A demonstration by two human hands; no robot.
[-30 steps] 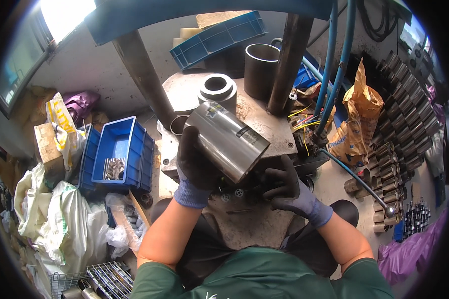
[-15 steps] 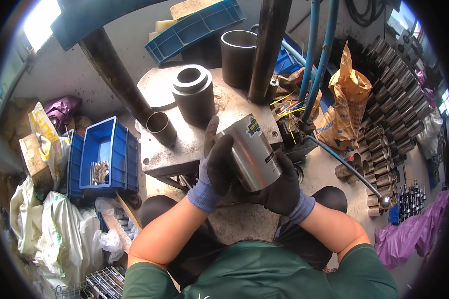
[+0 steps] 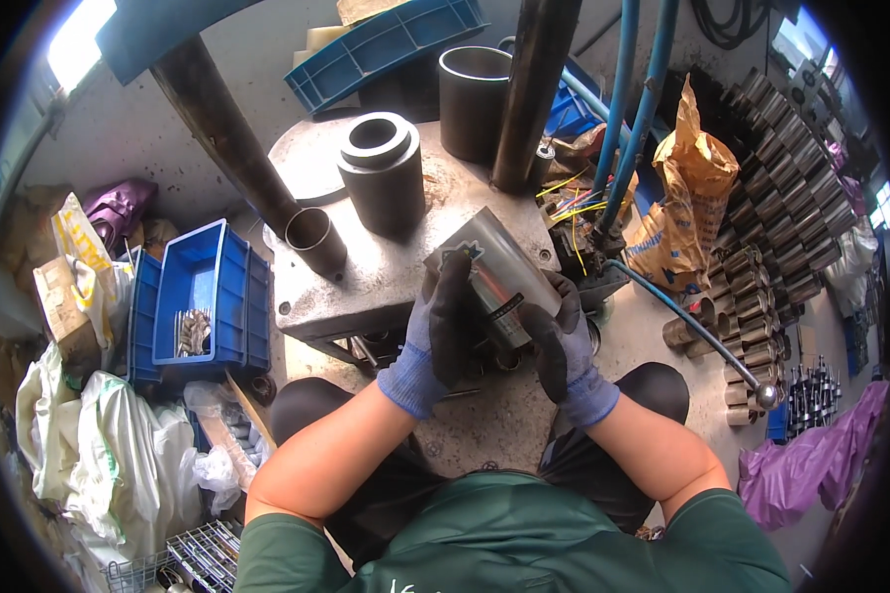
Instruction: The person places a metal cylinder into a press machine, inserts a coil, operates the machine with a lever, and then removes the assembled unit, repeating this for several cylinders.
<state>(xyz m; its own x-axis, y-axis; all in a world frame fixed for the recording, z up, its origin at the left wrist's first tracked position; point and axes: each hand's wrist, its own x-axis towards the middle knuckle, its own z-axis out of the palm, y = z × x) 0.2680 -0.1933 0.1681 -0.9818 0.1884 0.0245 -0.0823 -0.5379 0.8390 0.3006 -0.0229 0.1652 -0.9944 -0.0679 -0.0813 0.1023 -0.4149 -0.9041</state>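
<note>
The cylinder (image 3: 512,265) hides some fingers of both hands, and its dark print is hard to make out. At the lower left, the wire basket (image 3: 203,553) is cut off by the picture's edge. The cylinder is smooth, greyish metal; the stepped sleeve (image 3: 381,193) and short tube (image 3: 314,244) on the pale, scuffed table (image 3: 455,188) are darker and thick-walled. The left hand (image 3: 452,321) and right hand (image 3: 562,346), in black-coated gloves with knitted blue cuffs, grasp the cylinder from either side, tilted, at the table's near edge, elbows bent outward.
</note>
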